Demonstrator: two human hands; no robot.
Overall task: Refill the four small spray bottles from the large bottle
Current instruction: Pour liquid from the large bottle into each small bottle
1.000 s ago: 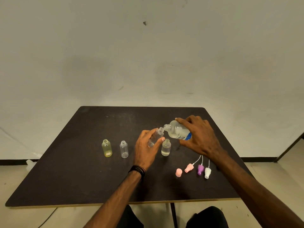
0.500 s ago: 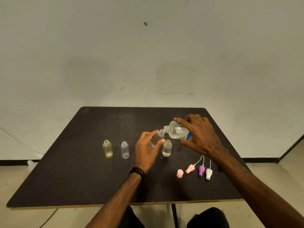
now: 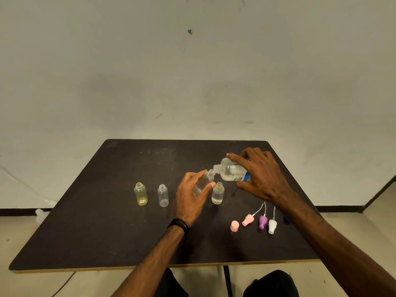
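My left hand [image 3: 190, 196] grips a small clear bottle [image 3: 204, 182], tilted with its open neck up and to the right. My right hand [image 3: 260, 176] holds the large bottle [image 3: 230, 171] with a blue label, tipped nearly level so its mouth meets the small bottle's neck. Another small clear bottle [image 3: 218, 193] with liquid in its lower part stands just right of my left thumb. A yellowish small bottle [image 3: 140, 194] and an uncapped clear one [image 3: 163, 195] stand upright to the left.
On the black table [image 3: 107, 232], near the front right, lie a pink cap [image 3: 234, 226], a pink spray head [image 3: 247, 219], a purple one [image 3: 262, 221] and a white one [image 3: 272, 226]. A small dark blue object [image 3: 286, 219] sits beside my right forearm.
Both hands and the two bottles have stayed almost still, mouth to neck; the large bottle seems tipped slightly further.
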